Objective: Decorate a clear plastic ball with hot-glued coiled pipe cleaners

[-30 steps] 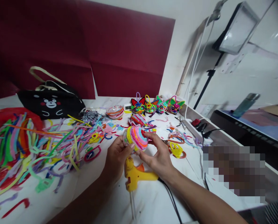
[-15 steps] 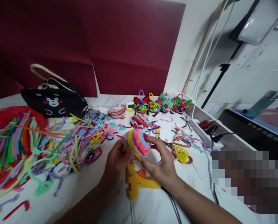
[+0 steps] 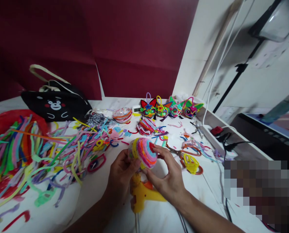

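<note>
Between both hands is a ball (image 3: 146,152) wrapped in rings of pink, orange, blue and yellow pipe cleaner, with a clear part showing on its left. My left hand (image 3: 121,171) closes round the left side, its thumb pressed on the front. On the other side, the fingers of my right hand (image 3: 170,176) grip near the red centre, with the thumb underneath. A yellow glue gun (image 3: 141,194) stands just below the ball, partly covered by the right hand. Scissors (image 3: 191,150) with orange handles lie to the right, a yellow pipe-cleaner piece (image 3: 191,163) on them.
Loose pipe cleaners (image 3: 66,145) cover the left side, beside a red bag (image 3: 42,124) and a black bag (image 3: 54,108). Two more wrapped balls (image 3: 122,115) and several decorated cat-like ornaments (image 3: 149,108) stand at the back. A power strip (image 3: 214,137) with cables lies right.
The view has shifted slightly, so the back objects sit a little further right. Both hands keep hold of the ball, which is a touch lower in view.
</note>
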Tool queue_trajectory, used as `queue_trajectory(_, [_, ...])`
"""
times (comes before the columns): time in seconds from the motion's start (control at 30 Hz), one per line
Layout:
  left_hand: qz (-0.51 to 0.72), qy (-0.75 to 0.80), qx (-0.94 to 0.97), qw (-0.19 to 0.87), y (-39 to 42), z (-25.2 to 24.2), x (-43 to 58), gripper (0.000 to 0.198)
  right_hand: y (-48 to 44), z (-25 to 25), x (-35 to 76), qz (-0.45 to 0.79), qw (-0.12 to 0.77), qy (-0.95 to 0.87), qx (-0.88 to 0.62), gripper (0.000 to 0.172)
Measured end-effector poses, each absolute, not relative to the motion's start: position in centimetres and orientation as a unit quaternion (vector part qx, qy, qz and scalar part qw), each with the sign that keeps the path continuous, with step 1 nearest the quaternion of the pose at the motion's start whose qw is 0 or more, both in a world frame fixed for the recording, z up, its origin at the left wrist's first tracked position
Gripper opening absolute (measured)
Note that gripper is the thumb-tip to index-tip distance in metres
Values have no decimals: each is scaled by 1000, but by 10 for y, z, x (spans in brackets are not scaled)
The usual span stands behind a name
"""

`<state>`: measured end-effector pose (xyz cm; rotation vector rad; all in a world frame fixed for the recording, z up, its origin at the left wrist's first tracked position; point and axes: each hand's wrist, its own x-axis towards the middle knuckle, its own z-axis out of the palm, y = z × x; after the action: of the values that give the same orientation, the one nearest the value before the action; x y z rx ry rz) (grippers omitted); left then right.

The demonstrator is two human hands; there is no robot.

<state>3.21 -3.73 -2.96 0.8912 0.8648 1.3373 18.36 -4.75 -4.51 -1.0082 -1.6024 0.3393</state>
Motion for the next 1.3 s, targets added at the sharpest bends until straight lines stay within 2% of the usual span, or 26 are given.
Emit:
queue_trajectory(0.9, [599, 313, 434, 596, -42, -26, 44, 25, -38, -54, 186, 156, 582, -680, -418, 48])
queue_trajectory(1.3, [601, 299, 436, 599, -41, -21, 44, 23, -36, -51, 190, 154, 582, -688, -405, 51])
